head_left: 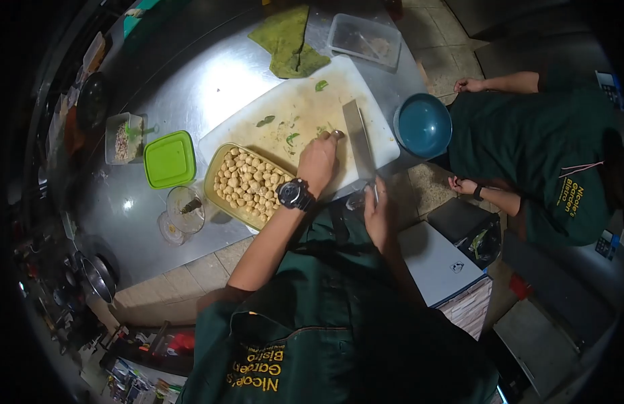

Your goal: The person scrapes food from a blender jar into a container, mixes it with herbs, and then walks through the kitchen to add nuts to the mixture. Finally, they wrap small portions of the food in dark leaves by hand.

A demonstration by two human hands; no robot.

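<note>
My right hand (378,210) grips the handle of a cleaver (358,138), whose broad blade reaches across the right part of a white cutting board (244,114). To the left of the blade, my left hand (317,163), with a black watch on its wrist, is closed over the board. At its fingertips is a small brownish round piece (337,134), too small to name surely. Green scraps (291,139) and a leaf piece (321,85) lie on the board. Under my left forearm stands a yellowish tub (213,161) filled with small pale round balls (248,178).
A blue bowl (423,126) sits right of the board. Behind it are a clear plastic container (364,42) and a green cloth (288,44). A green lid (170,159), a clear cup (186,209) and another container (123,139) stand left. A co-worker (527,135) is at right.
</note>
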